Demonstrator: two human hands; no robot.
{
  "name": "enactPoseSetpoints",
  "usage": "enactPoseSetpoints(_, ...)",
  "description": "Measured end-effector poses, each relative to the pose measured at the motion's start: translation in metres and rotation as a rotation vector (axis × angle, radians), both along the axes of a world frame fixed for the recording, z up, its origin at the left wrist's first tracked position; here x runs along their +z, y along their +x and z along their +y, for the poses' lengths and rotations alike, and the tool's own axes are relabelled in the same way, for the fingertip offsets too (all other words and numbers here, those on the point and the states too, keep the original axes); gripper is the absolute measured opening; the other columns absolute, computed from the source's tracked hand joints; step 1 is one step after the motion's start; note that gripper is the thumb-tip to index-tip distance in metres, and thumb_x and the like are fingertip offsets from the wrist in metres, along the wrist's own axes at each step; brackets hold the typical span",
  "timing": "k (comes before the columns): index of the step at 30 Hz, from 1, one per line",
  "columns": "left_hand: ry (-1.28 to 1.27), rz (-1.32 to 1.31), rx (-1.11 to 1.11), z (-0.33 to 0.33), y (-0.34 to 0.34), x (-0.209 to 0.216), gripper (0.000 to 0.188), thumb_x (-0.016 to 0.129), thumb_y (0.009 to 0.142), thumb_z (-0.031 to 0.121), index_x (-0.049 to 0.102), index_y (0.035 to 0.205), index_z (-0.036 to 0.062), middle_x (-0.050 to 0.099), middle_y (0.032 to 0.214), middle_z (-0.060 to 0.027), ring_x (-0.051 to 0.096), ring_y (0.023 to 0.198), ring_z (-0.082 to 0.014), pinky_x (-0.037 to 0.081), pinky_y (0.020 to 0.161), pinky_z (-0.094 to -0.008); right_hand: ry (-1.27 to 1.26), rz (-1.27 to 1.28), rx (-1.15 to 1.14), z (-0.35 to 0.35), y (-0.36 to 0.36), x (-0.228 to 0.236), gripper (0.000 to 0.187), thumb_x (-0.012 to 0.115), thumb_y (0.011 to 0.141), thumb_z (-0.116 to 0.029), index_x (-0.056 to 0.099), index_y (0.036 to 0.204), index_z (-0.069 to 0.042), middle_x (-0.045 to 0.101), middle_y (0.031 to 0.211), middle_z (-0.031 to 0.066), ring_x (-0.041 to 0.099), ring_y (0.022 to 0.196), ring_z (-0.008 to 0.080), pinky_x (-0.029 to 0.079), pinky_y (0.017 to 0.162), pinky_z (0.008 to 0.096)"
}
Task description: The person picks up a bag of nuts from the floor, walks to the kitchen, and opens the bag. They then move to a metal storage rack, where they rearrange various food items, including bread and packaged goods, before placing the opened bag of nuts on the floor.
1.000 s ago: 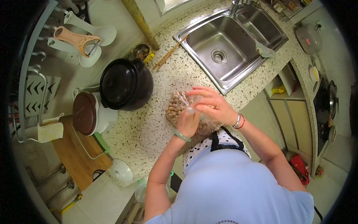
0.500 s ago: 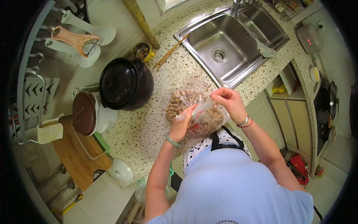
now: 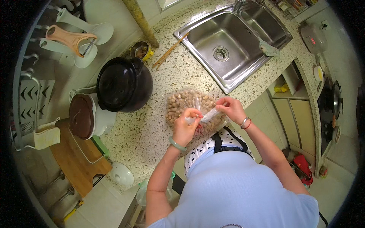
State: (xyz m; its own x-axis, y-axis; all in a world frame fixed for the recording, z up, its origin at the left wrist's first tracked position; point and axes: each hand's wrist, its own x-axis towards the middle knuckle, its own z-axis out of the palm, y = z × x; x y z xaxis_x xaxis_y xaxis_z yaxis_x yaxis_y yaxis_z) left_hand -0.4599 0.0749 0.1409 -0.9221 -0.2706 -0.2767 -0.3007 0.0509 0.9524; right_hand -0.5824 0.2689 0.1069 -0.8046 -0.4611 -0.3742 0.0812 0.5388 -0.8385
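Two pinches hold the bag (image 3: 178, 107) by its gathered mouth. My left hand (image 3: 184, 128) grips one end between thumb and curled fingers; my right hand (image 3: 234, 110) grips the other between thumb and fingertips, with a twisted strip of plastic between them. The bag, clear and full of tan nuts (image 3: 205, 101), rests on the counter (image 3: 137, 144), under and just beyond my fingers. Behind my left fingers sits a green bangle (image 3: 177, 144); behind my right, a silver one (image 3: 243, 121). Dotted cloth (image 3: 197, 151) lies at my waist, below both hands.

Farther out, ahead of my right fingers, is the sink (image 3: 207, 43), with a rag (image 3: 269, 48) draped over its rim. Ahead of my left fingers lie chopsticks (image 3: 169, 53), tips on the sink's edge. To their left stands the black pot (image 3: 142, 89), with a small bowl (image 3: 140, 50) behind it. Farther left of my fingers come a white pot (image 3: 102, 117) and a board (image 3: 72, 163). Well off to the right is a pan (image 3: 336, 98).
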Motion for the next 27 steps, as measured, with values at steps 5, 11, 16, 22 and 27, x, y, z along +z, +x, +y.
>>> enactPoseSetpoints(5,-0.431,0.105,-0.057,0.003,0.002,0.005,0.017,0.064,0.077,-0.003,0.059,0.089,0.0074,0.063,0.08,-0.0055,0.062,0.075,-0.021,0.049,0.068,-0.0337,-0.227,0.451,0.204,-0.051,-0.01,0.037,0.013,0.069,0.079,-0.008,0.07,0.091,-0.011,0.067,0.083,0.0064,0.058,0.078,0.0245,0.048,0.074,0.0344)
enactPoseSetpoints(11,-0.692,0.129,-0.116,0.005,0.003,0.014,0.021,0.062,0.074,-0.002,0.055,0.087,0.0116,0.06,0.079,-0.0033,0.06,0.078,-0.0236,0.039,0.084,-0.0365,-0.185,0.34,0.574,-0.072,-0.009,0.029,0.012,0.066,0.081,-0.013,0.071,0.092,-0.009,0.067,0.082,0.0078,0.059,0.079,0.0243,0.048,0.074,0.034)
enactPoseSetpoints(16,-0.786,0.275,-0.018,0.005,0.004,0.011,0.018,0.067,0.075,0.002,0.058,0.088,0.0108,0.062,0.079,-0.0033,0.06,0.078,-0.0237,0.039,0.083,-0.0362,-0.222,0.239,0.61,-0.073,-0.012,0.02,0.013,0.066,0.079,-0.013,0.07,0.09,-0.007,0.067,0.083,0.012,0.063,0.075,0.0299,0.05,0.072,0.0379)
enactPoseSetpoints(22,-0.796,0.38,-0.058,-0.001,0.01,0.003,0.021,0.063,0.074,-0.002,0.058,0.091,0.0085,0.063,0.085,-0.0061,0.059,0.079,-0.0265,0.047,0.068,-0.0367,-0.266,0.195,0.589,-0.072,-0.009,0.023,0.016,0.066,0.083,-0.013,0.07,0.095,-0.004,0.068,0.087,0.0134,0.066,0.08,0.0282,0.051,0.072,0.0348)
enactPoseSetpoints(27,-0.84,0.473,-0.097,-0.007,0.011,0.001,0.022,0.064,0.072,-0.002,0.059,0.091,0.008,0.063,0.089,-0.0069,0.058,0.08,-0.0269,0.049,0.066,-0.0358,-0.256,0.183,0.564,-0.073,-0.007,0.023,0.016,0.065,0.085,-0.013,0.07,0.097,-0.004,0.069,0.088,0.0135,0.067,0.078,0.0253,0.051,0.071,0.0331)
